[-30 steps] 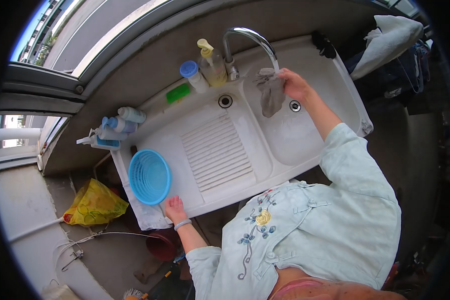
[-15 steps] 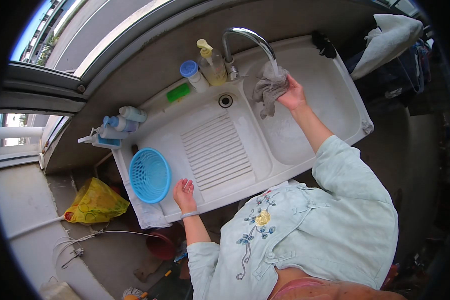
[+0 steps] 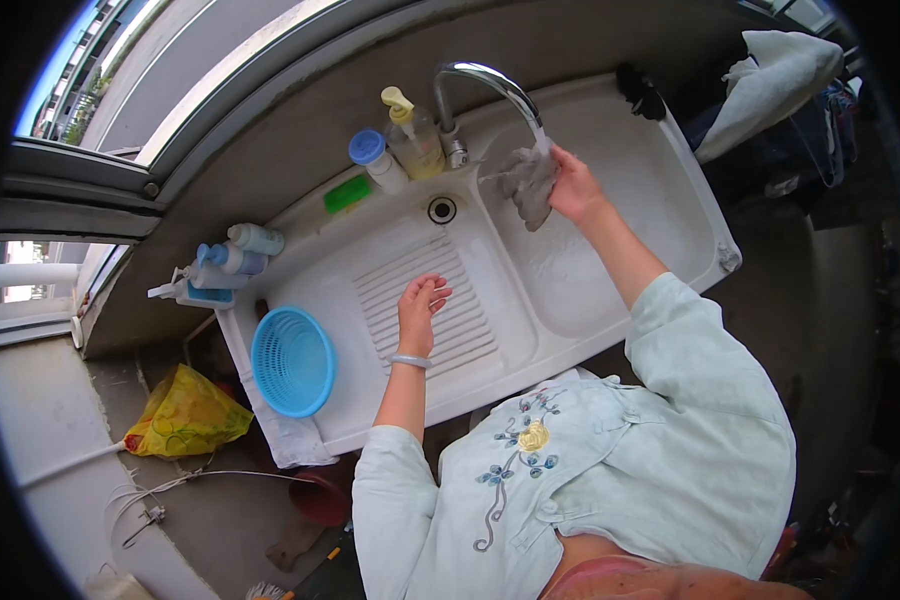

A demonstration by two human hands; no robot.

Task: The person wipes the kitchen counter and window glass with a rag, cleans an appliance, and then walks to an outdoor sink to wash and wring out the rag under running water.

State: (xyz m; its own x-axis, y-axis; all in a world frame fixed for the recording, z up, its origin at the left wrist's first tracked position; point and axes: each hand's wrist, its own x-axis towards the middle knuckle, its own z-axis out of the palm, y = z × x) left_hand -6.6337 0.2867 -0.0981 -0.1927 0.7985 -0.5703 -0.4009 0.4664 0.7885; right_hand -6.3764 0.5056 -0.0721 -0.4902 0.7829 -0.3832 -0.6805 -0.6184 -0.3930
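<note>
My right hand (image 3: 575,187) grips a wet grey cloth (image 3: 526,188) under the faucet (image 3: 495,75), over the right basin of the white sink (image 3: 660,200). Water runs from the spout onto the cloth, which hangs down to the left of my fingers. My left hand (image 3: 421,308) is above the ribbed washboard (image 3: 460,338), fingers loosely bent and partly apart, holding nothing. A bracelet is round that wrist.
A blue basket (image 3: 294,362) stands at the sink's left end. Along the back edge are a green soap bar (image 3: 347,194), a blue-lidded container (image 3: 379,162) and a pump bottle (image 3: 414,140). Several bottles (image 3: 232,258) stand at the left corner. A yellow bag (image 3: 188,415) lies lower left.
My left hand has risen from the sink's front edge beside the basket and moved right, over the washboard. My right hand still has the cloth under the water; the cloth's folds have shifted.
</note>
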